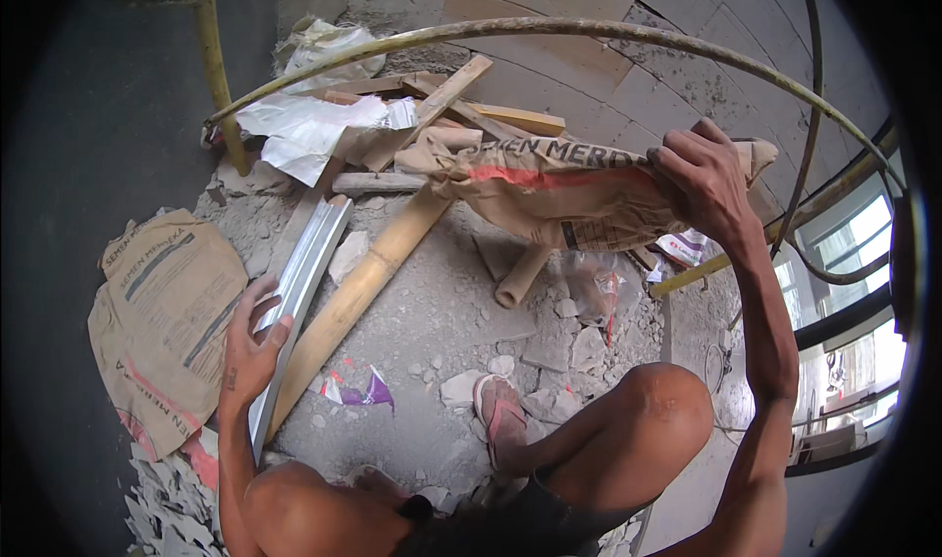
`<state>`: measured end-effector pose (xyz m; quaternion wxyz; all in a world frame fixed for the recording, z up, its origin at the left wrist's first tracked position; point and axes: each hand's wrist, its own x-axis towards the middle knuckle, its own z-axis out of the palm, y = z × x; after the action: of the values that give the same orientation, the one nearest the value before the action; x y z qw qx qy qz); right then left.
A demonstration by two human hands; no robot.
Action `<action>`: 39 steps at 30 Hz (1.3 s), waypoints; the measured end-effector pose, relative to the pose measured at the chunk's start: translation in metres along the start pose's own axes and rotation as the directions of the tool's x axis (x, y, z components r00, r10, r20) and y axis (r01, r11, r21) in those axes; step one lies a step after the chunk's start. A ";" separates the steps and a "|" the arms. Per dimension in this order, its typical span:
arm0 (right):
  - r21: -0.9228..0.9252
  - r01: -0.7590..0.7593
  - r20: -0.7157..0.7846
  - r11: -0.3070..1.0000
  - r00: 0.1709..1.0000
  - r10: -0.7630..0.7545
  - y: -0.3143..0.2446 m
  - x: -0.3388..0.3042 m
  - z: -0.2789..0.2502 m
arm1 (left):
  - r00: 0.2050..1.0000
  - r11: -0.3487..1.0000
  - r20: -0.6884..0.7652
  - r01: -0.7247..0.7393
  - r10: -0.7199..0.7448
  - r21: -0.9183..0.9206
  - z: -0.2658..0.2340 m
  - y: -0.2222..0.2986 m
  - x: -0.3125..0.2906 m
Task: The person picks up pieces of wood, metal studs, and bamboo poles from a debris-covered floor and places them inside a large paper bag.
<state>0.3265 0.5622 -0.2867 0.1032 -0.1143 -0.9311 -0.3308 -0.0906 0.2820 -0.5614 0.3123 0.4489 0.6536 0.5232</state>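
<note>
My right hand [699,176] is closed around the upper edge of a crumpled brown paper cement sack [579,199]. Dark print and a red stripe run along this sack, which is raised above the rubble. On the other side, my left hand [257,339] has its fingers apart and slightly curled, with nothing seen in it. It is beside a silver metal channel [312,253]; whether they touch, I cannot tell. A second, flattened cement sack [177,307] leans at the left. Between my hands a thick bamboo pole [358,307] slants across the debris.
A bent yellow scaffold tube [549,29] arches across the far side. Wood offcuts [456,91] and a white torn sack [312,130] lie heaped beneath it. Broken chunks [587,349], a clear plastic bag [599,287] and a purple scrap [368,390] lie near my sandalled foot [502,420].
</note>
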 end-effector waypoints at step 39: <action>0.974 0.162 -0.224 -0.156 0.760 -0.611 -0.497 0.243 0.103 | 0.563 0.769 -0.804 0.595 -0.192 0.233 -0.103 0.009 -0.145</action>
<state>-0.0564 0.2879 -0.5947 -0.1072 0.2322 -0.8678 0.4261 -0.1204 0.1084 -0.5350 0.0096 0.0945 0.9153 0.3915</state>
